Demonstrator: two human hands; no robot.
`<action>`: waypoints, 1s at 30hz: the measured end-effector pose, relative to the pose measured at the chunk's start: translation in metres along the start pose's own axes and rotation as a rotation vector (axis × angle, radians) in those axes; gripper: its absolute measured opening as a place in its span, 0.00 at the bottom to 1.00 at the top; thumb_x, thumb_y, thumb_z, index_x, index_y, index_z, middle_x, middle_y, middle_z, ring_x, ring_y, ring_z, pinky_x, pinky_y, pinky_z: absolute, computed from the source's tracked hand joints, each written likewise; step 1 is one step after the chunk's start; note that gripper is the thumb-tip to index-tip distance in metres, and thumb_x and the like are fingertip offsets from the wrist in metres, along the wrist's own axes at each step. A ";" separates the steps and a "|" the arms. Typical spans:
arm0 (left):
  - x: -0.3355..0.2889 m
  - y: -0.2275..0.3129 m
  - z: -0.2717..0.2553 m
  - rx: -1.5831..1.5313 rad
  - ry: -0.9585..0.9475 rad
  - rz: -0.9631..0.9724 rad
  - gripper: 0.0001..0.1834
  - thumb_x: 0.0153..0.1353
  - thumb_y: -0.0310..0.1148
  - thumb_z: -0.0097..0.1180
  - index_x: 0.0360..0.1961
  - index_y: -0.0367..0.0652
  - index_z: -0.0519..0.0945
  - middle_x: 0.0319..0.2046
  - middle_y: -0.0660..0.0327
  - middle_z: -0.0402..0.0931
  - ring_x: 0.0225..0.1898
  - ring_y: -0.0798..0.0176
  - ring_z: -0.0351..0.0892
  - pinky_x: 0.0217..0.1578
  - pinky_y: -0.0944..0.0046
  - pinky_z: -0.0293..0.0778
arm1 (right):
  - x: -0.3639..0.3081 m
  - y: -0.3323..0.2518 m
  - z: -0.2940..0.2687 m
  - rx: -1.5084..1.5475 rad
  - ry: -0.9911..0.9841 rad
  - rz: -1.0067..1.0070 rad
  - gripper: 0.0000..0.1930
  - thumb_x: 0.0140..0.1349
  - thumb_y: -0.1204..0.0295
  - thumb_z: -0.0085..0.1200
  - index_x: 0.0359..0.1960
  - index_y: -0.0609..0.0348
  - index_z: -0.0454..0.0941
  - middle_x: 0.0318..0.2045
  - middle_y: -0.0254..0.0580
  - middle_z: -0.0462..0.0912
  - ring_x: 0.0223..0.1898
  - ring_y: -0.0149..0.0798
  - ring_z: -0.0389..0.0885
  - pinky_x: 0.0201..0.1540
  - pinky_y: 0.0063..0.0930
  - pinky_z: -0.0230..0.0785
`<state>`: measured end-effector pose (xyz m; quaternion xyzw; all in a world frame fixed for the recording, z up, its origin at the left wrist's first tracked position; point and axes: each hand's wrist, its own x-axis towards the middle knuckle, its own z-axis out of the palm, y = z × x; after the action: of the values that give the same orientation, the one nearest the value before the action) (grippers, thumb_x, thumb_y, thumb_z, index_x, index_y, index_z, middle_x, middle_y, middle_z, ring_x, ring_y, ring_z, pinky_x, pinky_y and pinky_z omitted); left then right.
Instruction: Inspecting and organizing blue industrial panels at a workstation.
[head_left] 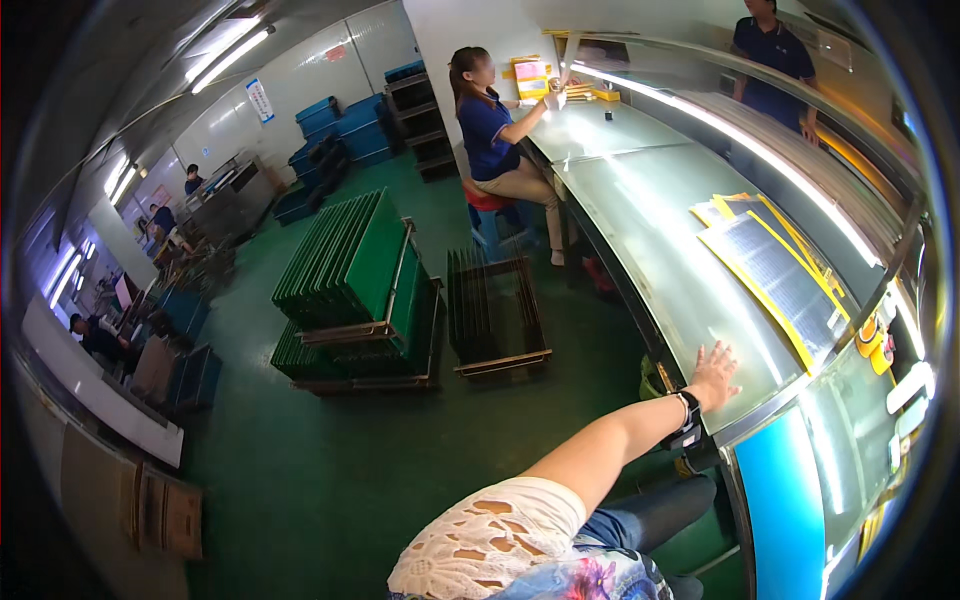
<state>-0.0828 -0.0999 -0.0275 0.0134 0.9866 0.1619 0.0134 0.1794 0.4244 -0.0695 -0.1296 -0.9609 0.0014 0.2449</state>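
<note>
Fingers spread flat on the table edge, holding nothing.

We see one hand, and can't tell which it is; a dark wristband sits behind it and no other hand shows. The nearest thing, a yellow-framed panel, lies apart from the fingertips, up and to the right, its long axis slanting away. Bare tabletop lies between, more beyond toward a seated person. Green racks stand on the floor to the left.
</note>
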 end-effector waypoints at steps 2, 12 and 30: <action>0.006 -0.002 0.007 0.004 -0.063 -0.080 0.35 0.64 0.55 0.37 0.68 0.48 0.54 0.70 0.55 0.41 0.71 0.48 0.31 0.66 0.41 0.30 | 0.001 -0.015 -0.011 0.113 0.093 -0.078 0.18 0.63 0.66 0.46 0.51 0.61 0.75 0.52 0.54 0.75 0.55 0.55 0.70 0.57 0.43 0.61; 0.004 0.004 0.016 -0.033 0.222 -0.112 0.34 0.64 0.53 0.38 0.66 0.45 0.59 0.69 0.50 0.45 0.70 0.44 0.36 0.67 0.41 0.33 | -0.034 -0.193 -0.003 1.023 -1.115 0.006 0.14 0.62 0.69 0.51 0.41 0.69 0.77 0.36 0.45 0.82 0.38 0.35 0.76 0.44 0.29 0.68; 0.001 -0.008 0.027 0.211 0.312 -0.104 0.31 0.62 0.53 0.43 0.60 0.45 0.66 0.64 0.48 0.56 0.68 0.43 0.47 0.63 0.38 0.43 | -0.153 -0.209 0.165 0.228 -1.765 -1.156 0.22 0.63 0.56 0.47 0.51 0.57 0.74 0.48 0.54 0.78 0.44 0.47 0.78 0.48 0.43 0.68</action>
<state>-0.0828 -0.0991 -0.0554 -0.0613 0.9876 0.0567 -0.1330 0.1797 0.1943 -0.2728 0.4176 -0.7080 0.0687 -0.5654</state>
